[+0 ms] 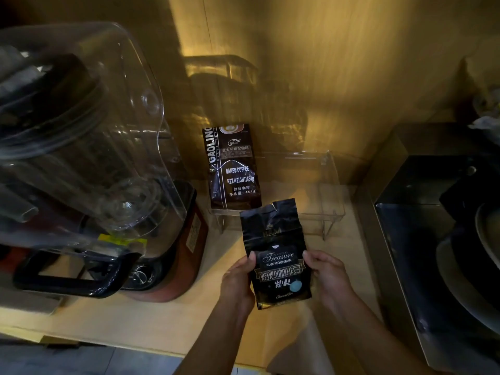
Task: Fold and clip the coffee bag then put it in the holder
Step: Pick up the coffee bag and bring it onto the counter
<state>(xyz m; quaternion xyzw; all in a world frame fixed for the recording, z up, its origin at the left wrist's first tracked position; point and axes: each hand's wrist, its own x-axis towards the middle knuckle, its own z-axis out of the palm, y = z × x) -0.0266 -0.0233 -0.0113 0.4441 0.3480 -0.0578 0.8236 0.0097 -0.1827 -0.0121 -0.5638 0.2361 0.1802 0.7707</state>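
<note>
Coffee bag (278, 255): black, glossy, labelled "Treasure Blue Mountain", held upright at lower centre of the frame, above the pale surface (167, 318). I note its top edge is unfolded, creased and slightly torn-looking, and it stands free with no clip on it.

Left hand (238, 282): its grip is closed on the bag's left edge, thumb on the printed front at about mid-height. Right hand (328, 277): its grip is closed on the bag's right edge at the same height, thumb on the front. Both forearms enter from the bottom of the frame.

Holder (328, 190): a clear plastic tray on thin legs, centre of the frame, just beyond the held bag. The held bag's top overlaps the holder's front rail in my view; I cannot tell whether they touch.

Second bag (234, 169): brown, marked "BAKED COFFEE", stands inside the holder at its left end, leaning back.

Blender (89, 163): occupies the left of the frame, under a clear hood, with a dial at its base.

Black appliance (446, 239): right edge of the frame, dimly lit; details not legible.
</note>
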